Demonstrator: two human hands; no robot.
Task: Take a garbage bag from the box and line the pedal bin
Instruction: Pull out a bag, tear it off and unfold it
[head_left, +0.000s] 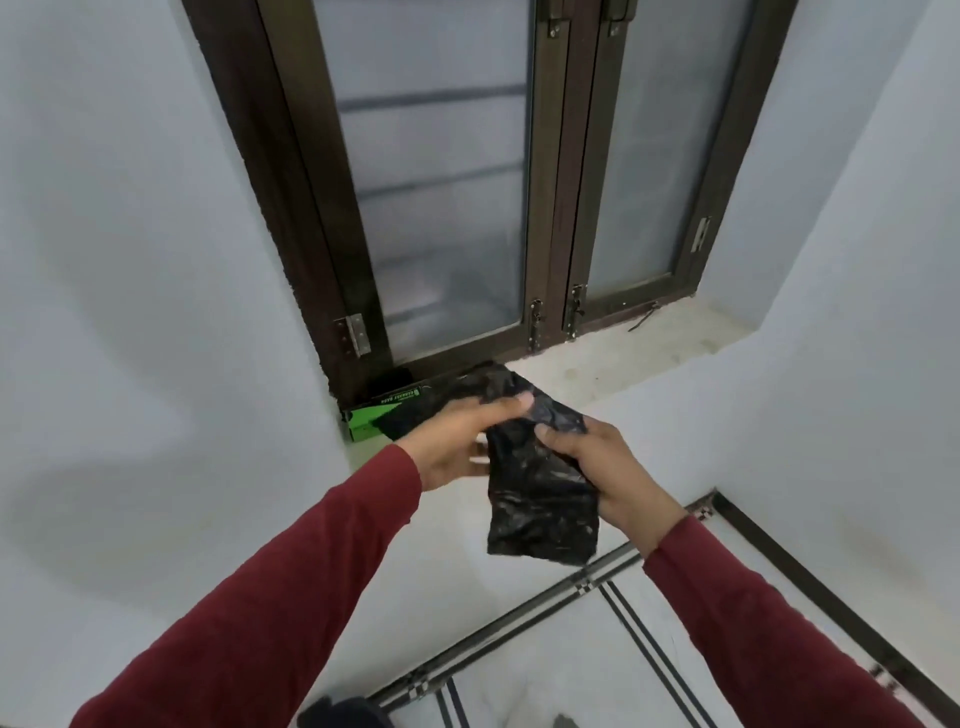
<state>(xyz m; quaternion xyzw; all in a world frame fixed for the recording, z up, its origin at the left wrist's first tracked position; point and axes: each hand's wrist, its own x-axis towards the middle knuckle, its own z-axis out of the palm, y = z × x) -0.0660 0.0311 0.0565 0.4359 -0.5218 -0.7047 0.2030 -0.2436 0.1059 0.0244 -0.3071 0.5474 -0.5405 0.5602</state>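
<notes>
Standing at a window (441, 208), far left corner of the sill (623, 358) holding the green box (371, 415). Bag (540, 499) is out, folded and crumpled, hanging between both hands just right of the box. Left hand (457, 441) pinches its top edge; right hand (608, 467) grips the right side, thumb on the film. Step: bag taken, unfolding not yet done. Next, likely find the mouth, shake it open. Bin not clearly in view; dark shape at near edge unidentifiable.

Soft even daylight through frosted window (441, 208), faint wall shadows, slight blur, wide-angle bending at edges
</notes>
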